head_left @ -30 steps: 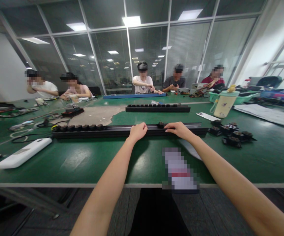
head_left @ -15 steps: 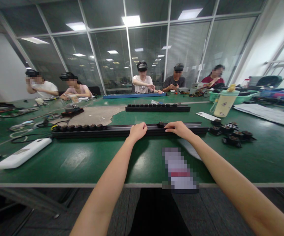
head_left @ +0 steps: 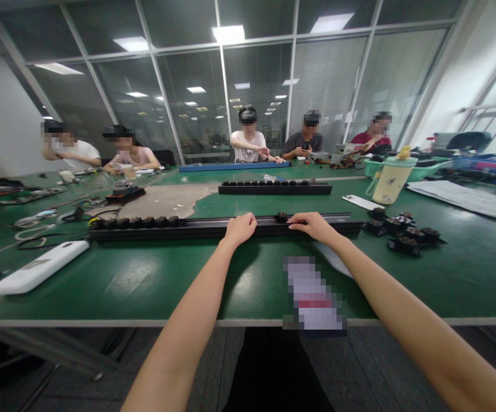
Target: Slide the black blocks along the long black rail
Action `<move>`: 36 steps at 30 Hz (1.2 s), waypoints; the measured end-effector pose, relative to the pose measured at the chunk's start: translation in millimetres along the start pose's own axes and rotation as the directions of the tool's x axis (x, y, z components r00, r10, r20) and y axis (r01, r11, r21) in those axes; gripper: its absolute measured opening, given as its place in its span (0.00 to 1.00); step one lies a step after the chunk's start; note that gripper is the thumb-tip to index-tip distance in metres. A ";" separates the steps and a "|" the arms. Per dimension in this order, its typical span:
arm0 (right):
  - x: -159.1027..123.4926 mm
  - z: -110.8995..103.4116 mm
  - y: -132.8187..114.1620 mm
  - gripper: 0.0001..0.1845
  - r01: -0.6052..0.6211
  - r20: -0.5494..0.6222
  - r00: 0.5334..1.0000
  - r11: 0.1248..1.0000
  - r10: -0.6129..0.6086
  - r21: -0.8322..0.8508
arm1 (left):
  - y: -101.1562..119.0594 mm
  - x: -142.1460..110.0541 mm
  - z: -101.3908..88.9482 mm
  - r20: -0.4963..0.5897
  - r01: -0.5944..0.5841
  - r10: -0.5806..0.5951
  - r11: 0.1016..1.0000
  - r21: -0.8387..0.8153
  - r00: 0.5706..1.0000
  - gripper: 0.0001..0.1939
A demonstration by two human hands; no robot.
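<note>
Far left on the green table [head_left: 471, 274]: a white, rounded slab [head_left: 42, 267], near the front edge. Just beyond it begins the long black rail [head_left: 200, 230], laid crosswise before the worker; small black blocks [head_left: 136, 223] stand in a row along its left part. Centre: the left hand [head_left: 241, 228] lies over the rail, fingers curled; from here I cannot tell whether they grip it. Behind, apart, a shorter black rail [head_left: 276, 190] carries its own row. Right of centre: a single black block [head_left: 281, 217] sits on the long rail between the two hands. The right hand [head_left: 312, 225] bends its fingertips close beside this block; whether they grasp it, I cannot tell. Far right: loose black pieces [head_left: 404, 245] cluster past the rail's end, a pale yellow cup [head_left: 390, 182] upright behind them.
</note>
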State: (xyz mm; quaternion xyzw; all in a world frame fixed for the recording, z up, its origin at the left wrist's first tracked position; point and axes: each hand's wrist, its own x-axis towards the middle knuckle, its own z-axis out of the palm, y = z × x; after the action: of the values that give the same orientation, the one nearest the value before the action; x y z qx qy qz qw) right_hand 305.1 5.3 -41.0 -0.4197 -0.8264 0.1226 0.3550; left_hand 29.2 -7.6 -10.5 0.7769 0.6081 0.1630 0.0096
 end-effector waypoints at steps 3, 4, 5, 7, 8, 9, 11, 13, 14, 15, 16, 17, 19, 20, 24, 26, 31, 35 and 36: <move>-1.9 -0.9 0.5 0.09 0.008 0.005 1.000 1.000 -0.008 0.017 | 0.5 -0.2 0.2 -0.002 0.003 -0.003 1.000 0.008 1.000 0.16; -2.0 -1.1 0.7 0.09 0.007 0.008 1.000 1.000 -0.007 0.017 | 0.7 -0.4 0.1 -0.001 0.004 -0.004 1.000 0.009 1.000 0.16; -1.9 -1.2 0.8 0.09 0.005 0.011 1.000 1.000 -0.006 0.016 | 0.8 -0.7 0.0 0.000 0.004 -0.004 1.000 0.010 1.000 0.16; -1.3 -1.2 0.4 0.09 -0.001 0.016 1.000 1.000 0.001 0.014 | 1.0 -1.2 -0.3 -0.001 0.001 -0.001 1.000 0.009 1.000 0.16; -1.0 -1.1 0.0 0.09 -0.005 0.017 1.000 1.000 0.005 0.013 | 1.1 -1.4 -0.5 -0.001 0.000 0.000 1.000 0.010 1.000 0.16; -0.6 -1.1 -0.5 0.09 -0.010 0.016 1.000 1.000 0.009 0.011 | 1.1 -1.5 -0.6 -0.002 0.000 0.000 1.000 0.011 1.000 0.16; 0.0 -1.1 -1.6 0.09 -0.020 0.011 1.000 1.000 0.020 0.003 | 1.1 -1.4 -0.7 -0.002 0.000 0.000 1.000 0.013 1.000 0.16; 0.3 -1.3 -2.4 0.08 -0.027 0.007 1.000 1.000 0.027 -0.008 | 0.8 -1.1 -0.5 -0.002 0.002 -0.002 1.000 0.015 1.000 0.15; 0.3 -1.4 -2.6 0.08 -0.027 0.006 1.000 1.000 0.027 -0.014 | 0.6 -0.9 -0.3 -0.001 0.002 -0.002 1.000 0.014 1.000 0.15; 0.3 -1.4 -2.6 0.08 -0.025 0.005 1.000 0.999 0.026 -0.019 | 0.4 -0.7 -0.1 -0.001 0.001 -0.001 1.000 0.014 1.000 0.16; 0.3 -1.5 -2.4 0.07 -0.023 0.002 1.000 0.999 0.023 -0.025 | 0.2 -0.5 0.0 -0.001 0.000 0.001 1.000 0.013 1.000 0.16; 0.2 -1.5 -2.0 0.07 -0.022 -0.001 1.000 0.999 0.022 -0.032 | 0.0 -0.4 0.2 -0.002 -0.001 0.001 1.000 0.011 1.000 0.16; -0.1 -1.5 -1.2 0.06 -0.022 -0.008 1.000 0.999 0.022 -0.045 | -0.3 -0.3 0.3 -0.002 -0.002 0.002 1.000 0.011 1.000 0.16; -0.2 -1.5 -0.8 0.06 -0.023 -0.010 1.000 0.999 0.022 -0.050 | -0.3 -0.3 0.3 -0.002 -0.001 0.001 1.000 0.011 1.000 0.16; -0.3 -1.4 -0.7 0.06 -0.028 -0.013 1.000 0.999 0.028 -0.035 | 0.5 -1.0 -0.9 0.003 -0.001 0.001 1.000 0.009 1.000 0.15; -0.2 -1.2 -0.9 0.05 -0.031 -0.016 0.999 0.999 0.030 -0.025 | 0.9 -1.5 -1.7 0.005 -0.001 0.001 1.000 0.009 1.000 0.15; 0.5 -0.7 1.2 0.05 -0.027 -0.011 1.000 0.999 0.026 -0.025 | 0.7 -1.8 -2.4 0.006 -0.007 0.007 1.000 0.015 1.000 0.16; 1.3 0.1 5.0 0.05 -0.039 -0.006 0.999 0.997 0.039 -0.065 | 0.1 -1.5 -1.4 0.005 0.001 -0.001 1.000 0.016 1.000 0.16; 1.4 0.3 5.8 0.05 -0.042 -0.008 0.999 0.996 0.041 -0.075 | 0.0 -1.4 -1.3 0.005 0.001 -0.001 1.000 0.015 1.000 0.16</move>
State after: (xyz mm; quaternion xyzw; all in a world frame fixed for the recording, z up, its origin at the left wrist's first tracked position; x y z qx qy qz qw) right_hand 307.9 10.0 -43.5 -0.4501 -0.8204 0.0975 0.3389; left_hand 28.6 -9.2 -9.6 0.7771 0.6097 0.1563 0.0054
